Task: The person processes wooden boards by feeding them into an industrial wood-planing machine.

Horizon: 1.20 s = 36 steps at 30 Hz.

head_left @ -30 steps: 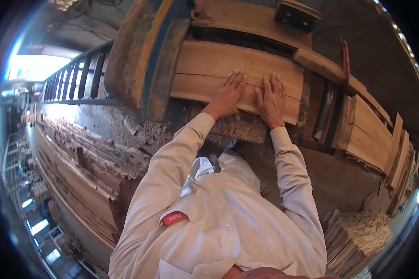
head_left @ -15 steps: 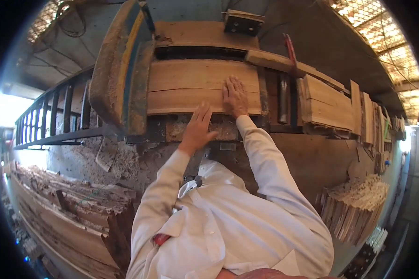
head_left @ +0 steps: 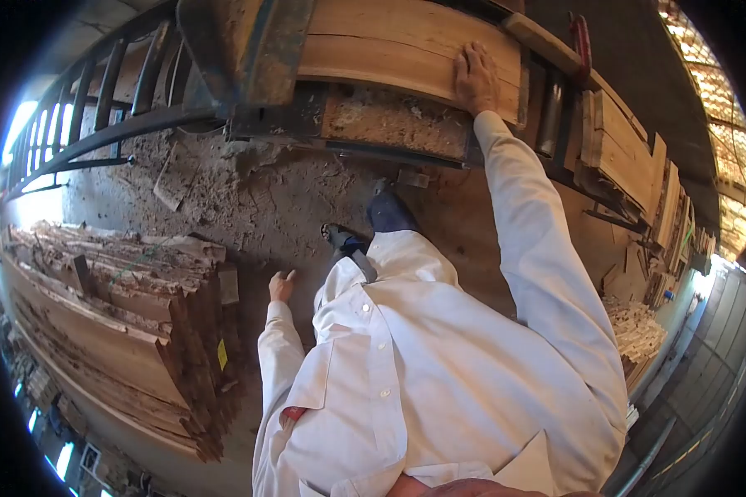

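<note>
My right hand (head_left: 477, 80) lies flat with its fingers stretched out on a wide wooden board (head_left: 381, 37) near the board's right end. A long crack runs along the board, which rests on the machine bed beside a worn upright guard (head_left: 269, 50). Down at my side, my left hand (head_left: 281, 287) hangs away from the board with nothing visible in it; a finger and the thumb stand apart. Nearest to it is a tall stack of rough planks (head_left: 99, 323) on the left.
Sawdust and shavings cover the ledge (head_left: 394, 124) below the board and the floor (head_left: 249, 178). A roller frame (head_left: 99, 108) extends left. To the right are a metal roller (head_left: 550, 116), a red handle (head_left: 580, 45) and stacked boards (head_left: 617, 137).
My left hand has come off the board and dropped to my left side. My right hand stays flat on the board. The view has tilted down and turned.
</note>
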Available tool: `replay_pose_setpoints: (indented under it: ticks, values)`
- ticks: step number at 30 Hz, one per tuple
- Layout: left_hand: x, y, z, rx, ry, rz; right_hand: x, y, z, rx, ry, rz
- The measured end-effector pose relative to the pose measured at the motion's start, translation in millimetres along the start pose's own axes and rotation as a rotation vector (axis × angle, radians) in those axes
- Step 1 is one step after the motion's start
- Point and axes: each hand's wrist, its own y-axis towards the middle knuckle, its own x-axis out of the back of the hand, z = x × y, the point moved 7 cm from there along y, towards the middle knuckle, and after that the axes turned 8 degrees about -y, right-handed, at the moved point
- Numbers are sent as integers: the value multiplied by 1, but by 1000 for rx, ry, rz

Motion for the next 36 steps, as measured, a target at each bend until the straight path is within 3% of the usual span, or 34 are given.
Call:
replay_pose_setpoints:
  ticks: [4, 8, 11, 15, 19, 22, 28, 32, 36]
  values:
    - [-1, -27, 56, 113, -150, -111, 1, 1, -2, -9, 10, 17]
    - [-20, -29, 58, 126, -389, -139, -4, 4, -1, 6, -30, 34]
    - [-37, -18, 40, 72, -395, -218, -6, 2, -1, 31, -97, 28]
    - [-44, -10, -16, 33, -406, -141, -8, 3, -3, 25, -124, 35]
    - [-46, 11, -34, -43, -463, -111, -2, 2, 0, 27, -131, 35]
    - [-26, -4, -49, 37, -572, -83, -3, 2, 1, 22, -125, 53]
    - [-13, -16, -41, 55, -437, -91, -2, 3, 2, 12, -124, 71]
    - [-42, -1, 2, 67, -485, -66, -1, 2, 2, 11, -132, 83]
    - [-40, -10, 7, 85, -416, -21, -1, 1, 2, -8, -121, 102]
